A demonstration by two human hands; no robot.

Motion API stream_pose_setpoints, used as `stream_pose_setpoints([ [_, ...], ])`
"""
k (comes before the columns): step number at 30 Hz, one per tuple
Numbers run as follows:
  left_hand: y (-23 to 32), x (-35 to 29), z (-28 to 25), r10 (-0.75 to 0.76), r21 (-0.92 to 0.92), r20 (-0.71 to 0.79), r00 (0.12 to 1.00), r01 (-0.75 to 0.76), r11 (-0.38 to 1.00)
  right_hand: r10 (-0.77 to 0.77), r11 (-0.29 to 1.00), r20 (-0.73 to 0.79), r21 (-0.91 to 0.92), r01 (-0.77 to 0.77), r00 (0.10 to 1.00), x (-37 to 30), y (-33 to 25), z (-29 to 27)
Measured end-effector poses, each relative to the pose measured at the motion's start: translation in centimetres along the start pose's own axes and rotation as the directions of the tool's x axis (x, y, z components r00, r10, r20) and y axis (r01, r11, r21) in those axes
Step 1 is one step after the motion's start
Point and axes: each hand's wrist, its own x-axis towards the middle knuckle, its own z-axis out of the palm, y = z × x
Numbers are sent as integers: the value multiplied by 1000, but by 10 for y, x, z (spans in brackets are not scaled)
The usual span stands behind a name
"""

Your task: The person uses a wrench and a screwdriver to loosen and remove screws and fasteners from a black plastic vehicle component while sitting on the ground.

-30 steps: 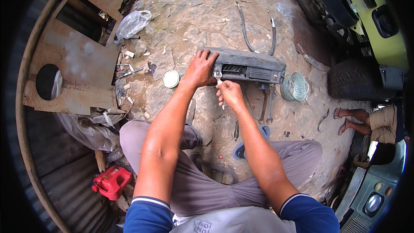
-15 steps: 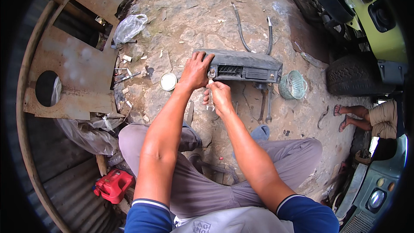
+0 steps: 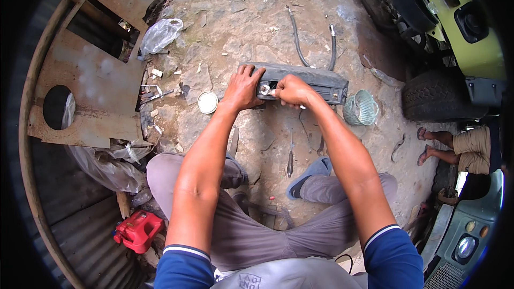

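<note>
A long black plastic vehicle part (image 3: 316, 77) with slotted openings along its near side sits in front of me. My left hand (image 3: 243, 88) grips its left end, fingers over the top edge. My right hand (image 3: 293, 91) is closed round a metal wrench (image 3: 266, 90) in front of the part. The wrench's head is at a fitting near the part's left end; whether it is seated there I cannot tell. On the ground nearer me lies a screwdriver (image 3: 290, 160). Other wrenches beside my right forearm are mostly hidden by it.
A pale green plastic basket (image 3: 360, 108) stands right of the part, and a round tin (image 3: 207, 102) left. Beyond lie two black hoses (image 3: 297, 37). Rusty sheet metal (image 3: 96, 91) leans at left above a red jerrycan (image 3: 139, 231). A tyre (image 3: 436, 96) and another person's legs (image 3: 441, 147) are at right.
My right hand has swung up and to the right with the wrench, which now points sideways instead of toward me. My left hand keeps its place. The screwdriver has come into view.
</note>
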Motion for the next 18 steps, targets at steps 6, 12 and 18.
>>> stream_pose_setpoints([
  [6,0,-3,2,11,16,-14,1000,-11,1000,-76,784,192,-595,178,978,12,-54,-41],
  [12,0,-2,0,-6,-5,6,1000,6,1000,-269,844,3,-481,237,963,2,-21,-27],
  [18,-3,-2,4,15,-40,-50,999,-17,999,70,806,-128,591,19,989,-23,33,67],
])
